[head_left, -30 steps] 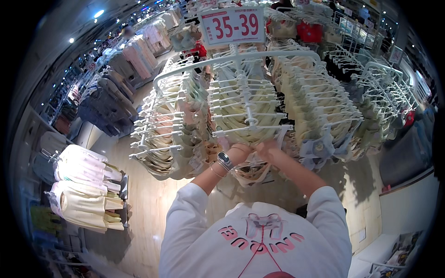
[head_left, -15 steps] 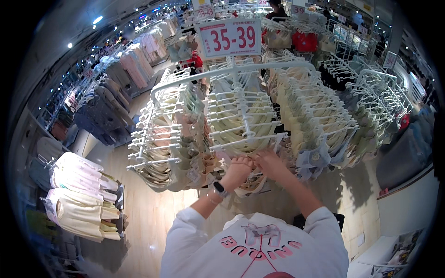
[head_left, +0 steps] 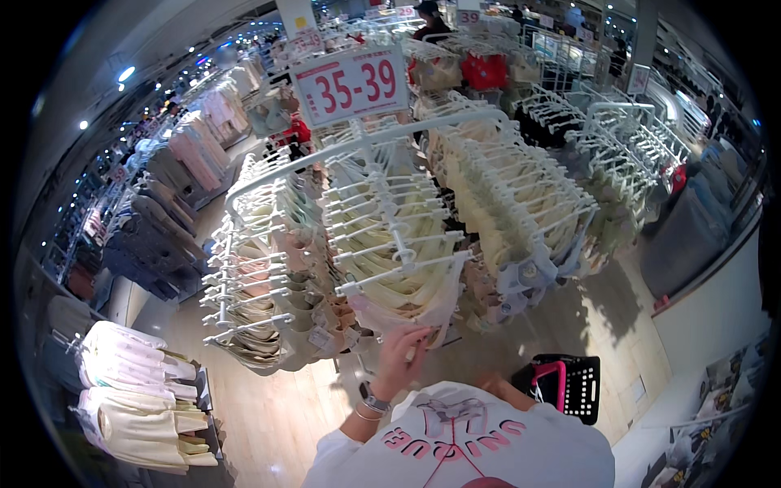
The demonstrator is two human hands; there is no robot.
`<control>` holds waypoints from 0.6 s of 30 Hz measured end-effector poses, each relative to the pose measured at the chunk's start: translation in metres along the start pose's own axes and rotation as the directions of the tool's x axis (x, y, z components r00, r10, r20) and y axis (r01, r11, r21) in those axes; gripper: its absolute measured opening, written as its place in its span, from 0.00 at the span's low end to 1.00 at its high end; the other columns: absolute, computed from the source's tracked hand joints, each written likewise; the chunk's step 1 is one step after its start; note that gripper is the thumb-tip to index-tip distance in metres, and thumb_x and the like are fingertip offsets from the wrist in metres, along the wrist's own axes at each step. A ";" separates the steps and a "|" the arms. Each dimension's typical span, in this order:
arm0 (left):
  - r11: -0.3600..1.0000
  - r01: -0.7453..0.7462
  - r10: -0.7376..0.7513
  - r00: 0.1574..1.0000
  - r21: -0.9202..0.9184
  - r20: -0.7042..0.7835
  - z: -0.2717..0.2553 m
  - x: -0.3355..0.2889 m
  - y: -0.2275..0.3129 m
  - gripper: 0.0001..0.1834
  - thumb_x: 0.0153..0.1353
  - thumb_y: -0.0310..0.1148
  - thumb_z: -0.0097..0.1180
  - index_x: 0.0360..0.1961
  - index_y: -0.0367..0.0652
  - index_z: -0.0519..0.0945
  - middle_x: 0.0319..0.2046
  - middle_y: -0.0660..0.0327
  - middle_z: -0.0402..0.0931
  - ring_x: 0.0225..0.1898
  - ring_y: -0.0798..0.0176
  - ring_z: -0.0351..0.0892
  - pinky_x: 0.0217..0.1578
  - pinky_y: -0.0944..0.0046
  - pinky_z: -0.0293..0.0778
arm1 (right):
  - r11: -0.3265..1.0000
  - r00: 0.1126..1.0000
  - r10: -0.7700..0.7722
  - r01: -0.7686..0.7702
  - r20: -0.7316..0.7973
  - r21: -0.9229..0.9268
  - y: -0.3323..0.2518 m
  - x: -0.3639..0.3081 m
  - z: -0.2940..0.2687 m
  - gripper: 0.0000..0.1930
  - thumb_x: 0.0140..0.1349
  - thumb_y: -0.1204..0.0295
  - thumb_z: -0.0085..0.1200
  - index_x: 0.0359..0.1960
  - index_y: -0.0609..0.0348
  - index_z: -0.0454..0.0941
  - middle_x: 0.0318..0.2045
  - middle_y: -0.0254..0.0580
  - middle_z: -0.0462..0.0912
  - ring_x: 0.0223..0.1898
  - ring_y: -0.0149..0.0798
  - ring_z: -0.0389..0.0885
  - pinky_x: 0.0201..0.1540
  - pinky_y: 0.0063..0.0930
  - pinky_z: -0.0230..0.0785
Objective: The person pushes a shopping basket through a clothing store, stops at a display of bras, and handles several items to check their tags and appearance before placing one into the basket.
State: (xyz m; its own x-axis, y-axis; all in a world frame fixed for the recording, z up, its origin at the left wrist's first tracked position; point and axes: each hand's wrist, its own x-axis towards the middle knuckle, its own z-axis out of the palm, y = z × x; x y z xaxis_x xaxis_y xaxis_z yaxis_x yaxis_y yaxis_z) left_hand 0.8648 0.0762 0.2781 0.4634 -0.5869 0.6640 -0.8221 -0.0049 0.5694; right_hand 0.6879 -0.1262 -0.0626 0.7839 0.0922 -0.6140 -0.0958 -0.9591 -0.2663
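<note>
A pale pink piece of underwear (head_left: 407, 309) hangs from a white clip hanger (head_left: 404, 272) at the front of the middle row. At its lower edge, my left hand (head_left: 403, 351) is closed with bent fingers, which seem to pinch the hem. A watch and a bracelet are on that wrist. My right hand (head_left: 495, 387) is low beside my body, away from the hanging garments. My white shirt and its sleeve partly cover it, so its fingers cannot be made out. Behind the pink piece hang several pale green and cream pieces (head_left: 382, 211) on similar hangers.
A white rack (head_left: 325, 152) carries packed rows of underwear, with a price sign (head_left: 350, 85) on top. To my right, a black shopping basket (head_left: 582, 390) with a pink handle stands low. Pale tops (head_left: 130, 423) hang at the left. Far back is a person (head_left: 431, 20).
My right hand has left the pink underwear and dropped back beside my body. My left hand stays at the hem. The view has shifted, bringing the basket into fuller sight.
</note>
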 end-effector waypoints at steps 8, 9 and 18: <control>0.341 -0.619 0.756 -0.268 0.708 -0.598 -0.146 0.078 0.115 0.13 0.64 0.46 0.41 0.27 0.55 0.72 0.31 0.70 0.70 0.35 0.73 0.70 0.40 0.59 0.68 | 0.896 0.967 0.251 -0.212 -0.051 0.390 0.027 -0.015 0.039 0.19 0.53 0.58 0.46 0.36 0.59 0.80 0.39 0.54 0.79 0.42 0.55 0.76 0.45 0.43 0.68; 0.234 -0.649 0.782 -0.316 0.724 -0.537 -0.160 0.087 0.131 0.12 0.64 0.46 0.42 0.28 0.55 0.71 0.31 0.69 0.70 0.35 0.72 0.70 0.40 0.59 0.68 | 0.883 0.950 0.310 -0.282 -0.016 0.374 0.044 -0.014 0.058 0.20 0.52 0.57 0.46 0.35 0.60 0.80 0.39 0.55 0.78 0.42 0.55 0.76 0.46 0.43 0.68; -0.011 -0.702 0.889 -0.333 0.712 -0.314 -0.183 0.088 0.180 0.11 0.60 0.47 0.47 0.37 0.54 0.67 0.36 0.65 0.70 0.39 0.67 0.69 0.44 0.60 0.67 | 0.918 0.940 0.331 -0.302 -0.078 0.258 0.056 -0.031 0.106 0.15 0.54 0.67 0.43 0.25 0.63 0.80 0.30 0.57 0.79 0.34 0.54 0.79 0.39 0.44 0.71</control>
State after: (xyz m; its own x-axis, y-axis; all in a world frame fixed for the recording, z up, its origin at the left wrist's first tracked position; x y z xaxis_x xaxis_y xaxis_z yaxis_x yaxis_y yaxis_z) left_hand 0.8180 0.1718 0.5282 -0.7813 0.4449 0.4376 -0.5517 -0.1646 -0.8176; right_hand 0.5936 -0.1549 -0.1371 0.7532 -0.2522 -0.6075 -0.4831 -0.8389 -0.2508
